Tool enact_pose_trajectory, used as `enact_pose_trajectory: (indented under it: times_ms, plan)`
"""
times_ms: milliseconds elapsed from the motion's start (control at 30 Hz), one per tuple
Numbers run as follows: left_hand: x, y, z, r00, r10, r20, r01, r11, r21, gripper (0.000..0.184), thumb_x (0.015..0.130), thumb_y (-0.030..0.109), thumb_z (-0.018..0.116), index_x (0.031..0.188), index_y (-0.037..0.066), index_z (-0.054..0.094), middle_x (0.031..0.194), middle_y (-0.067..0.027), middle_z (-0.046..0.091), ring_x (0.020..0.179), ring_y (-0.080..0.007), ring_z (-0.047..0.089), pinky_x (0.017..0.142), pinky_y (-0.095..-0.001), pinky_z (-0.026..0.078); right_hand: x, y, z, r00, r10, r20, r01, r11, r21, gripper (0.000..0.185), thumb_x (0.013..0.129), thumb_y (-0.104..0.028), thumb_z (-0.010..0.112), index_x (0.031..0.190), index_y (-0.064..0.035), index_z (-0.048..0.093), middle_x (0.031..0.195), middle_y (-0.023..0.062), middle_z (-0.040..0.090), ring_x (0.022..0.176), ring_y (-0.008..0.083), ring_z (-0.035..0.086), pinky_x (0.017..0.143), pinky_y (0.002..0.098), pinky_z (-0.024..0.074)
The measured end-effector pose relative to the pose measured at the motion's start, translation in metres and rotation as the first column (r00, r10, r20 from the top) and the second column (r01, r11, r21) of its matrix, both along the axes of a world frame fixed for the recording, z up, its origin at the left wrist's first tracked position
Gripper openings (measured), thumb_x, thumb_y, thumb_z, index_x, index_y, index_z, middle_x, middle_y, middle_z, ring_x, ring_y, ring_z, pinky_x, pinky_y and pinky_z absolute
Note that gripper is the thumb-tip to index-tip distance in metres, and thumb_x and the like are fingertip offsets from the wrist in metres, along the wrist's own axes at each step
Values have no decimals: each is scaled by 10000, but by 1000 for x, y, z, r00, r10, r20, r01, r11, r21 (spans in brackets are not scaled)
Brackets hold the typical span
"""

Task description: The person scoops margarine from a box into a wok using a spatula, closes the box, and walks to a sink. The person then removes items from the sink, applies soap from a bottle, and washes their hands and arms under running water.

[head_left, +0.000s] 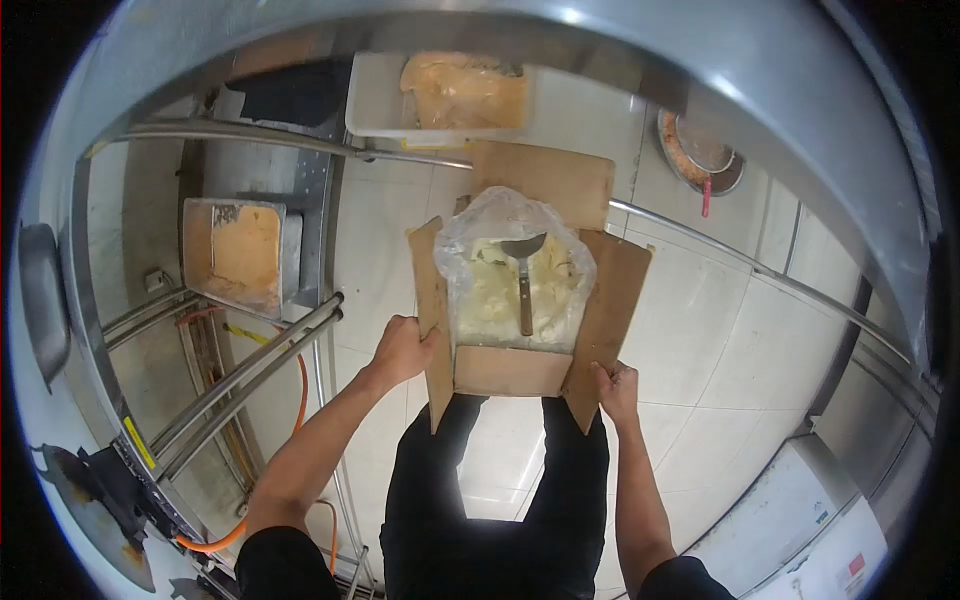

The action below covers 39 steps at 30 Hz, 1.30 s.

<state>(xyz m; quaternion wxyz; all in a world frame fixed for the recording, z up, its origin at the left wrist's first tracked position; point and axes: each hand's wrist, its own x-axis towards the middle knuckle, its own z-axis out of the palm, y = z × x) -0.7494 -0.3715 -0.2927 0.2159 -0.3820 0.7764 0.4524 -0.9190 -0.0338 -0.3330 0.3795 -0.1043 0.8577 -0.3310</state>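
An open cardboard box (514, 370) is held in front of my legs, its flaps spread outward. A clear plastic bag lines it, holding a pale yellow, creamy block (490, 300). On that block lies a scraper (525, 290) with a wooden handle and a dark metal blade. My left hand (404, 347) grips the left flap of the box, fingers closed on its edge. The right flap is pinched by my right hand (616, 388) near its lower edge.
Metal rails cross behind the box and at left. A tray (290, 262) with orange residue stands at left, a plastic tub (375, 100) at the top, a round pan (727, 176) at upper right. An orange hose (213, 545) runs at lower left. White units (790, 510) stand at lower right.
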Motion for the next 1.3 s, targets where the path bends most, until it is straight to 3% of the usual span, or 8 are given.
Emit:
enact_pose_trajectory:
  times_ms: [233,467,600,867,1067,1233,1267,1300]
  plan:
    - [-104,1,40,988,-140,-68,141,990,1,345,848,231,553,833,-105,629,644,-287,594,611,-397,628,583,-421,506,-80,24,73,991,-110,-81,108,994,-27,178,833,-86,615,881,81,653,695,116,663,601,104,559,542,306,445]
    - [-201,-27,52,931,-257,-258,230,964,-132,351,836,238,535,969,-80,598,989,-277,620,923,-383,615,803,-446,485,-206,8,134,992,48,-115,-35,993,112,184,859,-93,598,949,63,640,856,86,673,766,78,574,640,262,466]
    - [-245,-51,74,686,-363,-630,203,928,-314,392,845,251,547,1130,-19,557,1128,-244,592,1049,-366,574,881,-431,461,-270,22,99,772,116,-625,-129,991,26,255,887,-129,566,1094,16,598,986,99,651,856,91,577,711,269,476]
    - [-300,-55,-6,928,103,-358,-177,968,-180,423,850,242,548,1214,29,509,1171,-218,578,1086,-368,552,912,-426,451,-338,-54,96,939,-20,-344,-24,992,-125,267,901,-134,521,1132,-18,584,964,85,644,809,106,591,668,269,489]
    - [-334,51,-29,946,193,-262,-195,981,17,462,854,236,549,1277,65,473,1203,-199,567,1114,-369,536,935,-423,444,-305,-188,102,983,164,85,-129,941,-314,281,911,-138,487,1161,-43,574,947,74,639,773,117,601,635,270,498]
    - [-161,99,23,906,130,-402,-68,984,164,451,849,172,573,1271,38,487,1087,-218,609,977,-378,587,880,-420,463,-213,-228,115,878,346,331,-235,914,-332,296,920,-141,459,1185,-64,566,932,66,635,744,126,610,608,270,507]
    - [-113,93,35,946,44,-321,-14,995,94,414,855,168,563,1244,38,506,1039,-199,633,933,-351,612,821,-431,478,-188,-210,113,871,361,332,-267,917,-295,299,922,-142,453,1189,-68,564,930,64,634,738,128,612,603,270,508]
    - [-40,107,-17,819,-60,-571,-116,957,-267,351,856,124,539,1195,34,529,973,-181,650,856,-320,630,759,-416,491,-162,-184,112,880,365,304,-297,922,-248,302,924,-143,447,1194,-72,563,927,62,633,732,129,613,598,270,510]
